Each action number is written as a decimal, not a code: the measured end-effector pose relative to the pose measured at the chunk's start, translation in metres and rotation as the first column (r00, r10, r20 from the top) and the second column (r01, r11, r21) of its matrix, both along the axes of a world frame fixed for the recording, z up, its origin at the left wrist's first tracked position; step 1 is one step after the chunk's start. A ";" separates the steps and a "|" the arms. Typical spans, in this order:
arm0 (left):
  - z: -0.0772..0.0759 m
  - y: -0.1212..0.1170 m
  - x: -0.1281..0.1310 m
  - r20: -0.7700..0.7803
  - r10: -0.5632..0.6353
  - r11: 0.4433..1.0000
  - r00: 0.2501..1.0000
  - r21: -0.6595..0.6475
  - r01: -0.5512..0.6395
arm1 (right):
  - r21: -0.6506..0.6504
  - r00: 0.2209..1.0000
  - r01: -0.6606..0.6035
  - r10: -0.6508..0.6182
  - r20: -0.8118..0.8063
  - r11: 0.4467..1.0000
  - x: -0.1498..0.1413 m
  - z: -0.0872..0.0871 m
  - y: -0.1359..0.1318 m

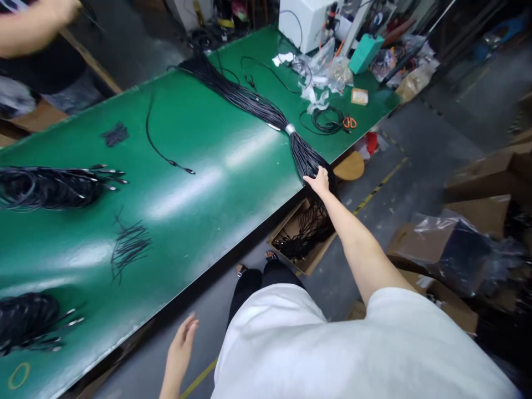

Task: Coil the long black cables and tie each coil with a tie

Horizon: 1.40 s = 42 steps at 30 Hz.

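Observation:
My right hand grips the lower end of a long bundle of black cables at the table's front edge. A whitish tie wraps the bundle a little above that hand. The loose cable ends hang over the edge, above a cardboard box with more black cables in it. My left hand is in the air in front of the table. It holds nothing, and its slightly bent fingers are apart from the thumb. A single black cable lies on the green table.
Coiled cable bundles and short black ties lie on the left. Orange-handled scissors, a small box and plastic bags are at the right end. Another person's arm is across the table. Cardboard boxes stand on the floor.

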<state>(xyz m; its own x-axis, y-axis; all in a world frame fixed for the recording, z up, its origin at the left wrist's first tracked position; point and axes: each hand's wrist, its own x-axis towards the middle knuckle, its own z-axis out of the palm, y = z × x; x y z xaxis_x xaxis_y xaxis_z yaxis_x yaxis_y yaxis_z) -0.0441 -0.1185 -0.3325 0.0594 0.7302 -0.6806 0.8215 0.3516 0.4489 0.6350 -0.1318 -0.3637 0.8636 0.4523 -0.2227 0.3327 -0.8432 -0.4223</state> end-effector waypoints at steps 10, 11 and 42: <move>-0.001 -0.009 0.022 -0.060 0.018 0.995 0.998 -0.095 -0.023 | 0.028 0.997 0.053 -0.051 -0.062 0.998 0.054 -0.007 0.079; -0.001 -0.001 0.035 -0.031 0.004 0.994 1.000 -0.112 -0.008 | 0.019 0.997 0.060 -0.059 -0.047 0.998 0.056 -0.008 0.085; 0.061 0.403 0.528 0.590 0.790 0.594 -0.169 -0.804 -0.031 | 0.156 0.770 -0.626 0.637 -0.032 0.764 -0.108 0.100 0.185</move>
